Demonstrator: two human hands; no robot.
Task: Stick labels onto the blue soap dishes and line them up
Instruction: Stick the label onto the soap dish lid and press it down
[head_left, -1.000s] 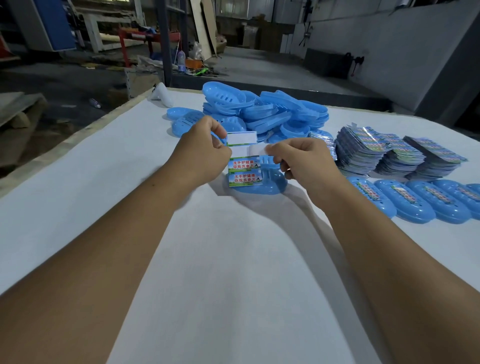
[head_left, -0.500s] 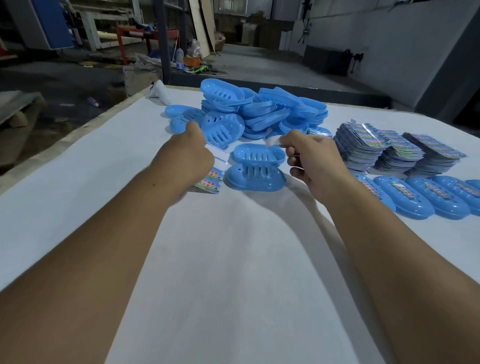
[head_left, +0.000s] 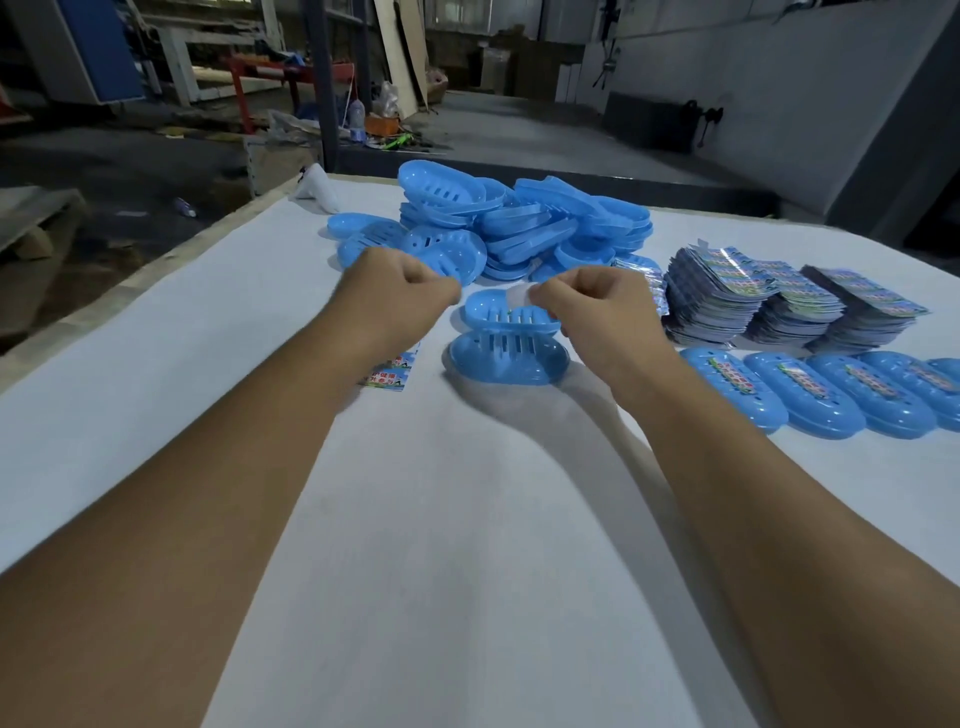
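Two blue soap dishes lie slotted side up in front of me, one (head_left: 511, 318) just behind the other (head_left: 508, 359). My right hand (head_left: 592, 309) pinches a small pale label (head_left: 513, 296) over the rear dish. My left hand (head_left: 400, 293) hovers left of that dish with its fingers curled and nothing visible in them. A printed label sheet (head_left: 392, 373) lies flat on the white table (head_left: 441, 519), partly under my left forearm. A row of labelled dishes (head_left: 810, 395) lies at the right.
A heap of unlabelled blue dishes (head_left: 524, 228) sits behind my hands. Three stacks of label sheets (head_left: 727, 299) stand at the right, behind the row. A white object (head_left: 318, 189) lies at the table's far left corner, whose left edge drops to the workshop floor.
The label sheet left my hands and now lies on the table at the left. My right hand peeled off one label and carries it over the rear dish; my left hand came back toward it.
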